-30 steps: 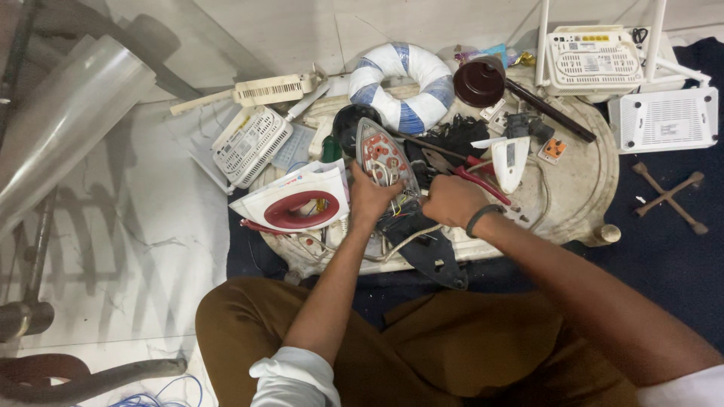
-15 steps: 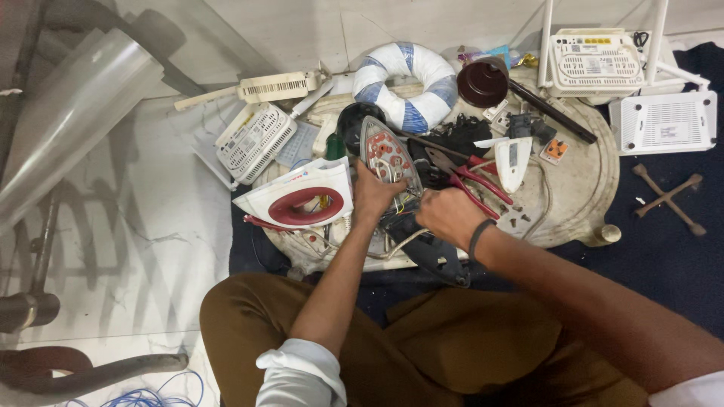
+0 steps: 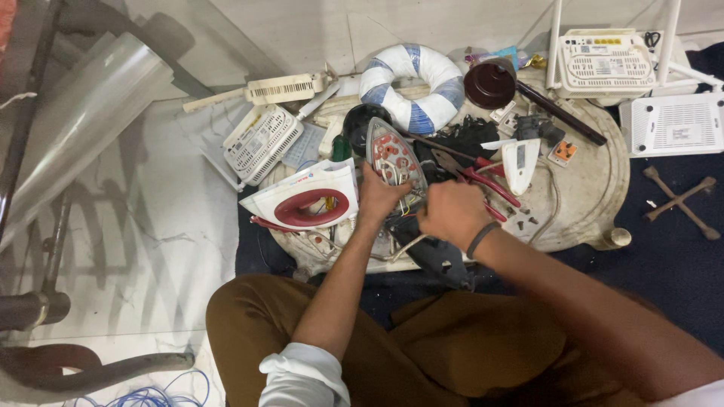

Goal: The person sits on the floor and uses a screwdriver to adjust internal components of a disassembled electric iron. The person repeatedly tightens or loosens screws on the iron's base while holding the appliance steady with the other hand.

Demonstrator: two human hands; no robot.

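Note:
I sit over a round, dirty white work board [image 3: 596, 196] on the floor. My left hand [image 3: 379, 197] grips the lower edge of an opened clothes-iron base [image 3: 392, 154], its wiring and red terminals facing up. My right hand [image 3: 452, 213] is closed over the wires just right of that base; what it pinches is hidden by the fist. The iron's white and red top cover [image 3: 305, 200] lies to the left. Red-handled pliers [image 3: 483, 177] lie just beyond my right hand.
A blue and white ring [image 3: 411, 87], a dark round cap [image 3: 490, 81], white router boxes [image 3: 603, 64] and a white grille part [image 3: 260, 143] surround the board. A wooden cross [image 3: 679, 200] lies on the dark mat at right. Metal furniture legs [image 3: 45, 301] stand at left.
My right hand has shifted left and slightly down, closer to the iron base. My left hand stays on the base's lower edge.

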